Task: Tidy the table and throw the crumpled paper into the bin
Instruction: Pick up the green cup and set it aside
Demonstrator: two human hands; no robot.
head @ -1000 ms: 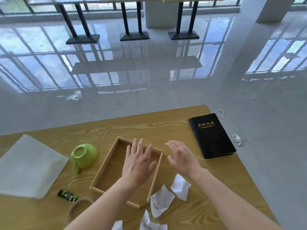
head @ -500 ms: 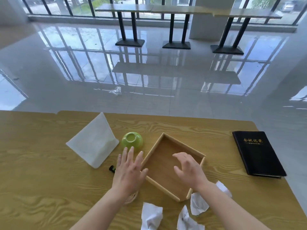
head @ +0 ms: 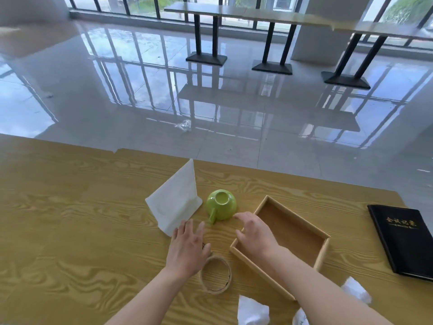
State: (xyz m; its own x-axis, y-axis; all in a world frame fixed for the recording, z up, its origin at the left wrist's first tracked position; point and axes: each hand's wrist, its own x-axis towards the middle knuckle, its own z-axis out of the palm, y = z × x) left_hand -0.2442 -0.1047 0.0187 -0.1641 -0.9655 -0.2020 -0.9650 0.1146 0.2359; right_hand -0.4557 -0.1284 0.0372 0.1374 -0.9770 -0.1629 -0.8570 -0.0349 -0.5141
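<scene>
A shallow wooden tray (head: 324, 250) lies on the wood-grain table (head: 70, 231). Left of it a green cup (head: 221, 204) rests upside down, its handle toward me. My right hand (head: 255, 233) hovers over the tray's near left corner, fingers curled toward the cup, holding nothing. My left hand (head: 187, 247) is spread flat over the table beside a tape ring (head: 215, 274), covering a small dark object. Crumpled white papers lie near the front edge: one (head: 251, 311) in the middle, another (head: 357, 289) to the right, a third (head: 300, 319) partly behind my right forearm.
A white flat sheet (head: 175, 202) lies left of the cup. A black notebook (head: 405, 238) with gold lettering sits at the table's right edge. Beyond the table is glossy tiled floor with a scrap of plastic (head: 184, 125) and black-legged tables (head: 271, 38). No bin is in view.
The view has swung left and up. Both hands have shifted left off the tray, the right one now near the cup and the left one beside the tape ring.
</scene>
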